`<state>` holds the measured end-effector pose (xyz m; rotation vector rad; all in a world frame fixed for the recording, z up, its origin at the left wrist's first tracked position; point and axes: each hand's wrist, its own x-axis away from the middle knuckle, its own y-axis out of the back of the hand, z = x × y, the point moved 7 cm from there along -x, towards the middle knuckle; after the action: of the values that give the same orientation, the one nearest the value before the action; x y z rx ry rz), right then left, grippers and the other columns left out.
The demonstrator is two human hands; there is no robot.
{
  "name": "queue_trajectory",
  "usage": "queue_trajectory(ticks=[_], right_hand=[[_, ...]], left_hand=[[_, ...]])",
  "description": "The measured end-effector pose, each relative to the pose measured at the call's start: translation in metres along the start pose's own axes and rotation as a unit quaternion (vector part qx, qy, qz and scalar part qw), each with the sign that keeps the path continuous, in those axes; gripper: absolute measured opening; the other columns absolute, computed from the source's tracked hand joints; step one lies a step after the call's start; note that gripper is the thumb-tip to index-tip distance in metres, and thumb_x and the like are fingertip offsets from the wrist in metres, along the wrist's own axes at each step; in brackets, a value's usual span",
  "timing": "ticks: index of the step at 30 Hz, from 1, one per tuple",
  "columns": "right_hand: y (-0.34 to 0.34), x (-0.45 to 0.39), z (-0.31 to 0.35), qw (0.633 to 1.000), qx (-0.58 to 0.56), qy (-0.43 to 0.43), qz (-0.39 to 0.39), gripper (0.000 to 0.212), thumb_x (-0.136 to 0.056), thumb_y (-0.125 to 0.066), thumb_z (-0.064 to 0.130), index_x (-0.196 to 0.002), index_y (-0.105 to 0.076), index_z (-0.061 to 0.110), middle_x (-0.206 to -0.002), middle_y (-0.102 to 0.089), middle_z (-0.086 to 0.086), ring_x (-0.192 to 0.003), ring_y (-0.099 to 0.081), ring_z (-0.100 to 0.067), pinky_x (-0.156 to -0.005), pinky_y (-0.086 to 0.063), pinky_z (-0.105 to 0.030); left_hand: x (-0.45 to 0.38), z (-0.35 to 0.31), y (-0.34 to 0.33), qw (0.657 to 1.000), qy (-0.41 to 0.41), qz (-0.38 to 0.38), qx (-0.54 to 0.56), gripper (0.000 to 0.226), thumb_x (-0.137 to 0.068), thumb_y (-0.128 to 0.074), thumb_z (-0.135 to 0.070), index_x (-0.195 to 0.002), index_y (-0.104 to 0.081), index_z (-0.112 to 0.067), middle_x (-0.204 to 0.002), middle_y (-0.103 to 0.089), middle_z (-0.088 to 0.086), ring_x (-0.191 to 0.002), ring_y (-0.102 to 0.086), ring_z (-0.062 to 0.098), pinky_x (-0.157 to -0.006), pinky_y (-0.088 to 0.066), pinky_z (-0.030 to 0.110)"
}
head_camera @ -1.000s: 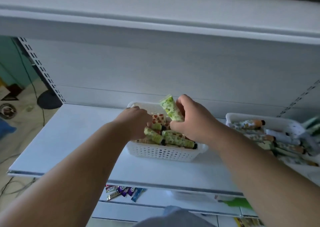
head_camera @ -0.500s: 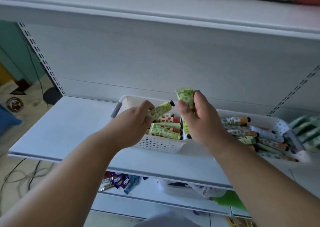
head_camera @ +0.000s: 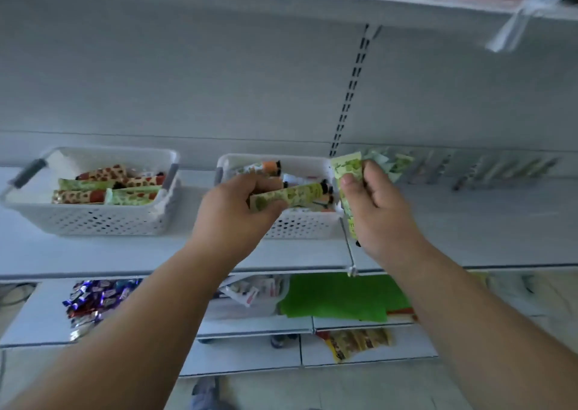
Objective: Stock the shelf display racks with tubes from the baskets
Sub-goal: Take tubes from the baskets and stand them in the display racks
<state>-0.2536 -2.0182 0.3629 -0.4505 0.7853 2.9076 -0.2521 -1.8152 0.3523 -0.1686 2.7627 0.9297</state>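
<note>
Each hand grips one green patterned plastic tube: left hand (head_camera: 233, 209) holds a level tube (head_camera: 289, 195), right hand (head_camera: 375, 209) an upright tube (head_camera: 345, 167), above the right-hand white perforated plastic basket (head_camera: 300, 225).

Both bare forearms are stretched forward and upward. The left hand (head_camera: 237, 209) is curled, with the fingers closed around a green tube (head_camera: 287, 196) that is held almost level. The right hand (head_camera: 375, 209) is raised slightly higher, and a second green tube (head_camera: 345, 172) is pinched upright under the thumb.
</note>
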Motion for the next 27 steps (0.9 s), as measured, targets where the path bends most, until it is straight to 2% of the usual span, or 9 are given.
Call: queue_trajectory(ticks=[2, 7, 10, 12, 15, 17, 20, 24, 27], right_hand=[[0.032, 0.005, -0.022, 1.000, 0.009, -0.018, -0.020, 0.027, -0.100, -0.047, 0.033, -0.081, -0.041, 0.014, -0.062, -0.038, 0.003, -0.054, -0.035, -0.010, -0.055, -0.032, -0.030], [0.085, -0.002, -0.057, 0.997, 0.029, -0.034, -0.057, 0.031, -0.098, -0.052, 0.036, -0.080, -0.046, 0.012, -0.059, -0.045, 0.002, -0.050, -0.041, -0.009, -0.047, -0.033, -0.023], [0.117, -0.010, -0.078, 0.991, 0.070, -0.041, -0.103, 0.035, -0.095, -0.054, 0.041, -0.080, -0.051, 0.009, -0.067, -0.052, -0.011, -0.059, -0.049, -0.023, -0.050, -0.033, -0.032], [0.135, -0.016, -0.093, 0.989, 0.095, -0.049, -0.103, 0.035, -0.095, -0.054, 0.043, -0.082, -0.053, 0.010, -0.071, -0.053, -0.014, -0.064, -0.051, -0.027, -0.053, -0.034, -0.034], [0.161, -0.033, -0.111, 0.989, 0.111, -0.045, -0.084, 0.036, -0.095, -0.053, 0.044, -0.088, -0.054, 0.008, -0.075, -0.053, -0.016, -0.068, -0.052, -0.031, -0.056, -0.037, -0.037], [0.175, -0.048, -0.123, 0.988, 0.126, -0.032, -0.082, 0.036, -0.093, -0.056, 0.042, -0.082, -0.048, 0.009, -0.069, -0.048, -0.011, -0.062, -0.046, -0.026, -0.054, -0.032, -0.035], [0.181, -0.076, -0.140, 0.989, 0.136, 0.007, -0.048, 0.034, -0.092, -0.061, 0.040, -0.077, -0.042, 0.015, -0.063, -0.039, 0.001, -0.055, -0.037, -0.013, -0.051, -0.027, -0.031], [0.186, -0.113, -0.157, 0.989, 0.138, 0.053, -0.001, 0.027, -0.090, -0.064, 0.039, -0.098, -0.057, 0.014, -0.071, -0.054, 0.002, -0.066, -0.052, -0.017, -0.054, -0.033, -0.030], [0.189, -0.132, -0.164, 0.990, 0.109, 0.084, 0.014, 0.023, -0.089, -0.066, 0.034, -0.094, -0.059, 0.013, -0.073, -0.058, 0.003, -0.067, -0.054, -0.013, -0.054, -0.037, -0.022]], left_hand=[[0.001, -0.029, -0.032, 1.000, -0.024, 0.005, -0.003, 0.015, -0.080, -0.074, -0.032, -0.086, -0.061, -0.036, -0.067, -0.056, -0.024, -0.064, -0.052, -0.015, -0.052, -0.034, 0.002], [-0.021, -0.073, -0.100, 0.996, -0.076, 0.049, -0.010, 0.011, -0.083, -0.070, -0.030, -0.093, -0.064, -0.031, -0.081, -0.065, -0.013, -0.069, -0.058, 0.001, -0.059, -0.044, 0.015], [-0.041, -0.092, -0.134, 0.991, -0.102, 0.079, -0.036, 0.014, -0.087, -0.065, -0.029, -0.101, -0.064, -0.030, -0.091, -0.063, -0.008, -0.066, -0.058, 0.003, -0.057, -0.044, 0.017], [-0.050, -0.103, -0.153, 0.989, -0.112, 0.082, -0.051, 0.015, -0.089, -0.062, -0.027, -0.104, -0.063, -0.030, -0.093, -0.058, -0.009, -0.067, -0.053, 0.003, -0.056, -0.040, 0.013], [-0.057, -0.118, -0.179, 0.988, -0.118, 0.080, -0.062, 0.016, -0.089, -0.061, -0.023, -0.105, -0.064, -0.027, -0.093, -0.057, -0.008, -0.076, -0.053, 0.010, -0.064, -0.039, 0.019], [-0.062, -0.127, -0.191, 0.989, -0.117, 0.064, -0.070, 0.015, -0.088, -0.063, -0.024, -0.103, -0.064, -0.026, -0.090, -0.057, -0.008, -0.077, -0.054, 0.011, -0.066, -0.039, 0.021], [-0.069, -0.131, -0.202, 0.991, -0.098, 0.019, -0.091, 0.012, -0.084, -0.067, -0.023, -0.096, -0.065, -0.024, -0.084, -0.060, -0.007, -0.073, -0.056, 0.013, -0.059, -0.043, 0.024], [-0.065, -0.133, -0.213, 0.992, -0.048, -0.035, -0.115, 0.010, -0.081, -0.069, -0.024, -0.091, -0.065, -0.024, -0.077, -0.056, -0.012, -0.066, -0.053, 0.008, -0.053, -0.034, 0.008], [-0.063, -0.136, -0.220, 0.990, -0.022, -0.063, -0.127, 0.013, -0.083, -0.069, -0.026, -0.096, -0.066, -0.024, -0.078, -0.053, -0.015, -0.062, -0.049, -0.004, -0.053, -0.033, 0.002]])
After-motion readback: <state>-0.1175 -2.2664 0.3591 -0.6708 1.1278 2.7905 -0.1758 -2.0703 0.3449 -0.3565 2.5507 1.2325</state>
